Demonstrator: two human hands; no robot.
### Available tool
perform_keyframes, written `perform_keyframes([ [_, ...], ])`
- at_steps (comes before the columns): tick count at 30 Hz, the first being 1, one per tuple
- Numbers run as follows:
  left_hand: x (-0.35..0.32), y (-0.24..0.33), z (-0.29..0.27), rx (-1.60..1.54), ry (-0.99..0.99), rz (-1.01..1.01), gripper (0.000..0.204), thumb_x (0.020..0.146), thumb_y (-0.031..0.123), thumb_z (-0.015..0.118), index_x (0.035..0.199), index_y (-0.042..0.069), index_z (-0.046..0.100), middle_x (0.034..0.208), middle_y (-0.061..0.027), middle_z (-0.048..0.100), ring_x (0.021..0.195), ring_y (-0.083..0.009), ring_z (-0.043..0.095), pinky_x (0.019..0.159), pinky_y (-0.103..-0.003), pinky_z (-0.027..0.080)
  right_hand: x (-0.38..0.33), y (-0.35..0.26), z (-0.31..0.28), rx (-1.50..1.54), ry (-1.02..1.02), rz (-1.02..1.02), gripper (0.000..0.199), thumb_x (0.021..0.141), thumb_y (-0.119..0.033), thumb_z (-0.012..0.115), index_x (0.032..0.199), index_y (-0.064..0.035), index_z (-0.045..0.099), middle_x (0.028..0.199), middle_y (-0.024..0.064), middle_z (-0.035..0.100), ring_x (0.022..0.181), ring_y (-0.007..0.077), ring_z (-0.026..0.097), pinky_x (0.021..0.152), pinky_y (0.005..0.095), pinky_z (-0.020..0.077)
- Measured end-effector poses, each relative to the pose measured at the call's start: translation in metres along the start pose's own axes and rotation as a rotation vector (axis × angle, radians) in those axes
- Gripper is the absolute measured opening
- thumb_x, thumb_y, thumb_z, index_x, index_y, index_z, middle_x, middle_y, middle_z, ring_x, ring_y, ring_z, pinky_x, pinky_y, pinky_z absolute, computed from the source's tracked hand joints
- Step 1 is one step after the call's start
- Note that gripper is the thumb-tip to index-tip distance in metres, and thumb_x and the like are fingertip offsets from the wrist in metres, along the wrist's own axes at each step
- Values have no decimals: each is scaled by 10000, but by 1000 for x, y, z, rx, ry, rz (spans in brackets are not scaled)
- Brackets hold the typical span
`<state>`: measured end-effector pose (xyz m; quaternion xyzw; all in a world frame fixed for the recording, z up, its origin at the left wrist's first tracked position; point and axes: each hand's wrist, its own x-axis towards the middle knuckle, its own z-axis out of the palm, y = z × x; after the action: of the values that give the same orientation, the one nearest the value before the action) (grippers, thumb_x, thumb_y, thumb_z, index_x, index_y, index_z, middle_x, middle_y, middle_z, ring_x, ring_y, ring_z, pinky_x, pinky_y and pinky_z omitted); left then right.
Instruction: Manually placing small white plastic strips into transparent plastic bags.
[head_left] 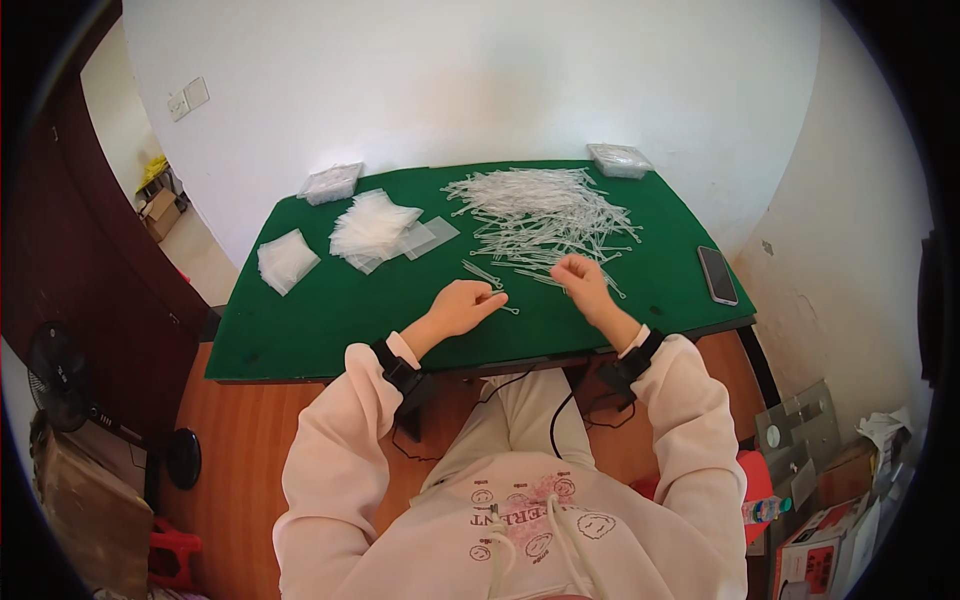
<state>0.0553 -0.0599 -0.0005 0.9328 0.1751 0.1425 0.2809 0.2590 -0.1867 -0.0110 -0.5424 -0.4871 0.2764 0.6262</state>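
A large heap of thin clear plastic sticks (545, 210) lies on the far right part of the green table (320, 320). My right hand (582, 278) rests at the heap's near edge, fingers curled over a few sticks. My left hand (465, 303) lies on the felt to its left, fingertips pinching one or two loose sticks (490, 288). Whether each grip is firm is hard to tell at this size.
A stack of clear plastic bags (372, 228) and a smaller one (286, 260) lie at the left. Clear boxes sit at the back left (331, 182) and back right (619, 159). A phone (717, 274) lies near the right edge. Cardboard boxes (830, 470) crowd the floor at right.
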Motion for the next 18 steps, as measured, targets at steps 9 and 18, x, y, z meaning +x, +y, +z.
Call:
perform_keyframes([
  [9,12,-5,-6,48,20,252,209,887,214,442,817,53,556,777,-134,564,764,-321,552,667,-383,430,19,12,-53,-1001,-92,-234,52,756,-135,588,784,-103,618,729,54,573,629,210,564,578,329,444],
  [18,21,6,4,346,-203,251,147,778,202,596,874,90,594,857,-86,531,841,-286,548,701,-360,441,17,1,-50,-1363,-443,-599,142,722,-98,531,816,-119,635,788,49,505,678,225,569,569,350,448],
])
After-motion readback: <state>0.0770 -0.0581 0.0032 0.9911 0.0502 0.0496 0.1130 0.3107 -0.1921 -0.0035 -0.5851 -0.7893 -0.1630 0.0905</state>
